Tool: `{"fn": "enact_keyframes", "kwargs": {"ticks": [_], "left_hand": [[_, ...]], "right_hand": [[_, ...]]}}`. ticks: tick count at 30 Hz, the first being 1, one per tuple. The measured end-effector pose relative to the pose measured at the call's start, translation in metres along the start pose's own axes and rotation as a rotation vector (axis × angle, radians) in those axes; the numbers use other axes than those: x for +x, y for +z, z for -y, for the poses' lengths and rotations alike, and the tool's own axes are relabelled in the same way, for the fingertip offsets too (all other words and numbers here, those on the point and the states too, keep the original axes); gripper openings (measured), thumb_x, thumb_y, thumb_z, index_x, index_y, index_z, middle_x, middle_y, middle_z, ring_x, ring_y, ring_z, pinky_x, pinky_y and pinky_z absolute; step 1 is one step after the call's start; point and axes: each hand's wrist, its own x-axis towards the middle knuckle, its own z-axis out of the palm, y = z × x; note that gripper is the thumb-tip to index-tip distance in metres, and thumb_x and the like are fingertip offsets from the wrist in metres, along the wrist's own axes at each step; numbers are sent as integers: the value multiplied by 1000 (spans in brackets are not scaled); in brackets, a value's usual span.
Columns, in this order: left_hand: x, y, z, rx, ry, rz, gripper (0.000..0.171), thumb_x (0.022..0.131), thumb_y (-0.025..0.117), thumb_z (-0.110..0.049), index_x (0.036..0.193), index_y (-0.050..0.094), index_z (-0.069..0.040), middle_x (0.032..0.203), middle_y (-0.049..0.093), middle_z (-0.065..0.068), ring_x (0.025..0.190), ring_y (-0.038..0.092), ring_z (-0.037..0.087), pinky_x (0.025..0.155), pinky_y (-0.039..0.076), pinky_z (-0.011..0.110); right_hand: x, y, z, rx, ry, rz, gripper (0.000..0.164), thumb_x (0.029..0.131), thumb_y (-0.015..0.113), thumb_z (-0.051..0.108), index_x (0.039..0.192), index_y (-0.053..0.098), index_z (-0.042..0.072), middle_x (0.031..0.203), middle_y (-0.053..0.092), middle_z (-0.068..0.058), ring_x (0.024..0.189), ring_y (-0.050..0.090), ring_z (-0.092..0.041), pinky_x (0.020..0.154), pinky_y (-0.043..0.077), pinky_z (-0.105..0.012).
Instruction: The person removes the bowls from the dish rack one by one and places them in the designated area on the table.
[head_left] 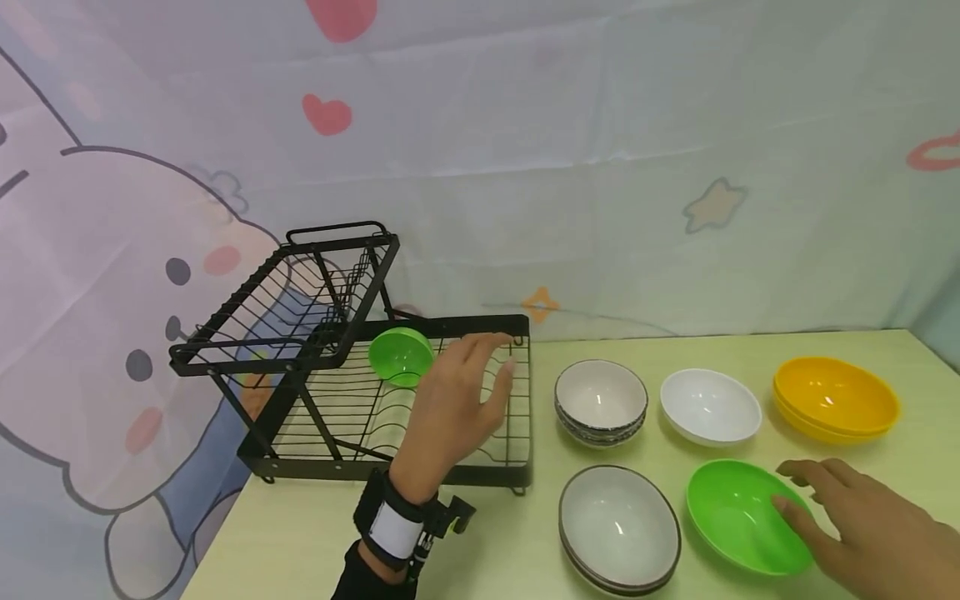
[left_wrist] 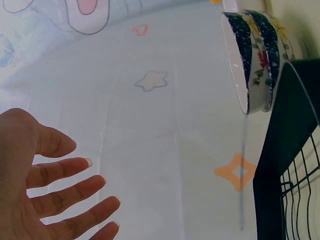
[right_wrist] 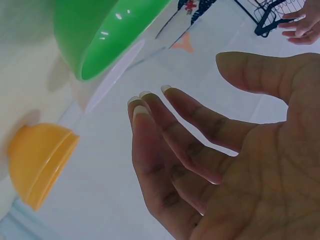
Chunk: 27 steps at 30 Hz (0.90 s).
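Note:
My left hand hovers over the right part of the black dish rack, its fingers spread and relaxed around nothing. Just left of it, a small green bowl leans tilted on the rack's lower wires, partly overlapped by the hand. At the lower right, my right hand is held over the right rim of a larger green bowl. Its fingers are loosely bent and the palm is bare in the right wrist view, where the green bowl appears beyond the fingertips.
Stacked patterned bowls stand right of the rack, with dark-rimmed white bowls nearer the front. A white bowl and stacked yellow bowls sit farther right. The rack's raised upper tier slopes at the left; a printed cloth hangs behind.

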Motion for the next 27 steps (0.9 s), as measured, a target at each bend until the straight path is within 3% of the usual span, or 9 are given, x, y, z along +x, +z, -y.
{"fn": "enact_keyframes", "kwargs": {"ticks": [8, 21, 27], "left_hand": [[6, 3, 14, 71, 39, 22, 28, 97, 61, -19, 122, 65, -7, 119, 68, 10, 104, 68, 27, 84, 57, 39], [21, 6, 54, 154, -43, 148, 31, 98, 58, -18, 126, 64, -4, 124, 67, 16, 102, 68, 36, 76, 57, 47], [28, 7, 74, 189, -147, 257, 36, 100, 55, -21, 132, 60, -5, 130, 64, 18, 106, 66, 37, 82, 56, 50]], "right_hand": [[-6, -3, 10, 12, 5, -28, 48, 95, 63, 40, 129, 57, 6, 118, 64, -14, 93, 66, -27, 67, 53, -49], [-11, -3, 25, -10, 37, 0, 50, 94, 62, 47, 126, 61, 9, 123, 64, -16, 103, 64, -37, 64, 51, -56], [-11, -6, 34, -11, 61, 54, 60, 95, 57, 55, 133, 57, 8, 127, 61, -20, 105, 63, -39, 63, 51, -59]]}}
